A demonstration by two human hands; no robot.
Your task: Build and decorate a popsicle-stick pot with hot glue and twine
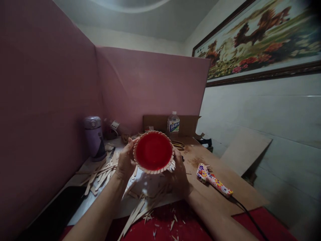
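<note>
Between my two hands, above the table, is a red bowl (154, 150) whose rim is ringed with short pieces of wooden craft stick. Its red inside is tilted toward me. My left hand (126, 160) grips the left side, thumb up near the rim. On the right side my right hand (179, 172) holds the bowl, its fingers mostly hidden behind it. Below and to the left lie loose wooden craft sticks (105, 172), some whole and some broken. A flower-patterned hot glue gun (213, 180) rests on the table, right of my right hand.
A purple bottle (94, 139) stands at the left and a clear labelled bottle (173, 124) at the back. Scissors (178, 145) lie behind the bowl. The glue gun's black cord (247, 212) runs to the front right edge. Pink panels (152, 83) enclose the left and back.
</note>
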